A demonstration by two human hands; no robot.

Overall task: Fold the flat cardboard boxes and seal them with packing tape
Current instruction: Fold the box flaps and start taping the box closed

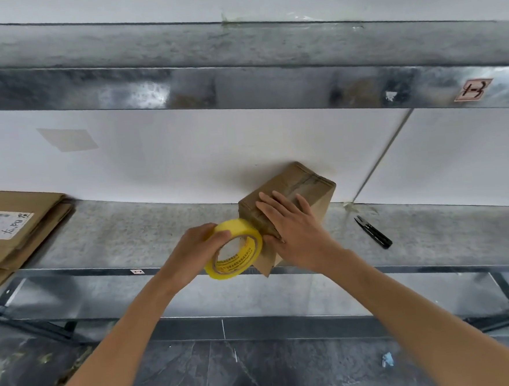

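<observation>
The packing tape roll [241, 230] is translucent yellow. Its cardboard core carries rings of small orange print, too fine to read. The left hand [191, 251] grips it, fingers [203, 230] curled over the rim and clamped on it, and holds it against the near end of the cardboard box [310, 186]. The box is small, brown and folded up. It lies at an angle on the grey metal shelf [129, 231], with its near corner jutting past the front edge and glossy tape bands showing on its far end. The right hand [295, 227] lies flat on top of the box, fingers [278, 204] straight and slightly spread. At the left of the shelf is a stack of flat cardboard boxes [38, 226] with a white shipping label [4, 224] bearing handwritten characters I cannot make out. Black snips [373, 233] lie to the right, well apart from the box. A red-and-white sticker [473, 89] marks the upper beam.
</observation>
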